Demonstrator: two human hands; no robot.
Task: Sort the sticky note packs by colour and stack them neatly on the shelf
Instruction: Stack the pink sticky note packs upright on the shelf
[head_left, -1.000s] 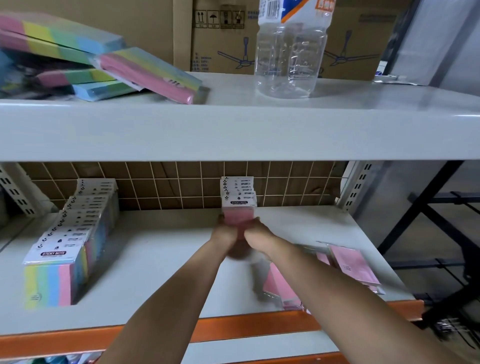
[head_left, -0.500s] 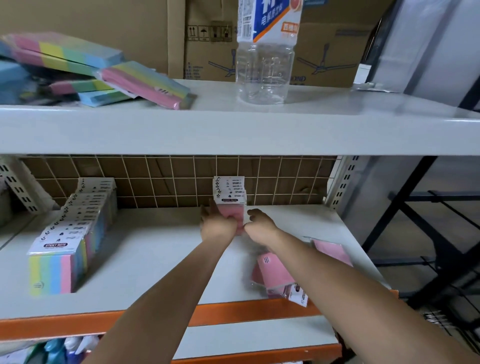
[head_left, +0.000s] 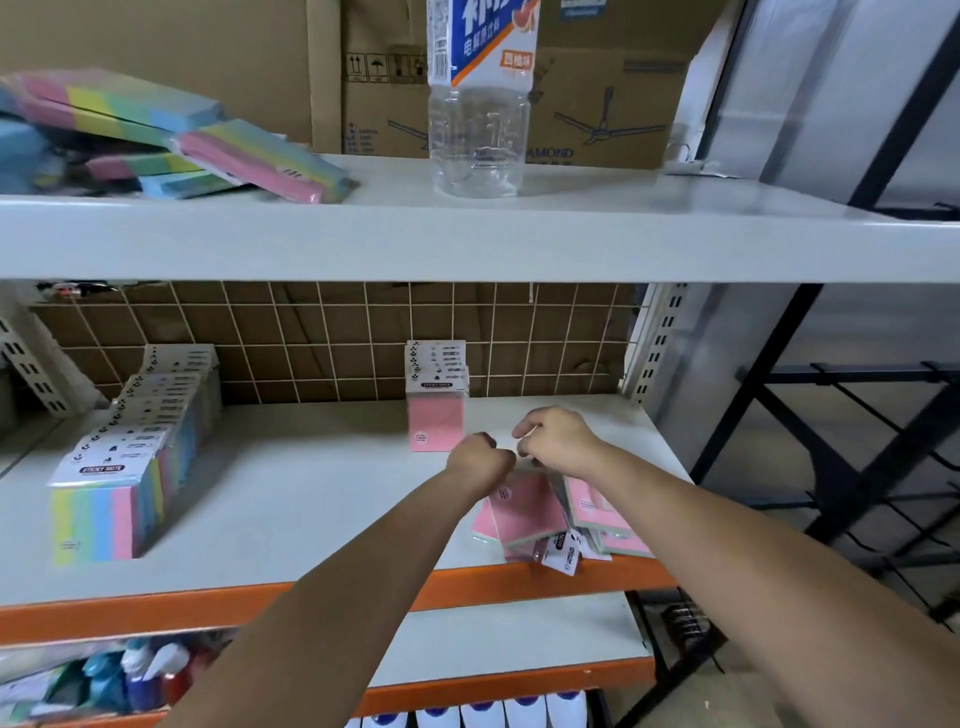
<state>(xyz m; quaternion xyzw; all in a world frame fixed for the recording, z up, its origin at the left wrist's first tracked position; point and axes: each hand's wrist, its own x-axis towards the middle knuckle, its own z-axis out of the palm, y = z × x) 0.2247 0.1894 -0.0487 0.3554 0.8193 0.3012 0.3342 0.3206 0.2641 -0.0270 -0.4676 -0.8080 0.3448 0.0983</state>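
Observation:
A short row of pink sticky note packs (head_left: 435, 422) stands upright at the back middle of the middle shelf (head_left: 291, 509). Several loose pink packs (head_left: 527, 512) lie flat near the shelf's front right edge. Both hands hover over the far end of this loose pile. My left hand (head_left: 478, 460) is curled into a fist at the top pack's upper corner, with nothing visible in it. My right hand (head_left: 556, 439) has its fingers curled down onto the top edge of that pack. A long row of rainbow packs (head_left: 130, 467) stands on the left.
The upper shelf (head_left: 623, 228) carries a loose heap of rainbow packs (head_left: 166, 140) on the left and a clear plastic bottle (head_left: 478, 119) in the middle. A wire grid (head_left: 332, 338) backs the middle shelf. Bottles and bags sit on the lower shelves.
Both hands have let go of the standing pink row and pulled back and to the right, down onto the loose pink pile. The pink row now stands on its own.

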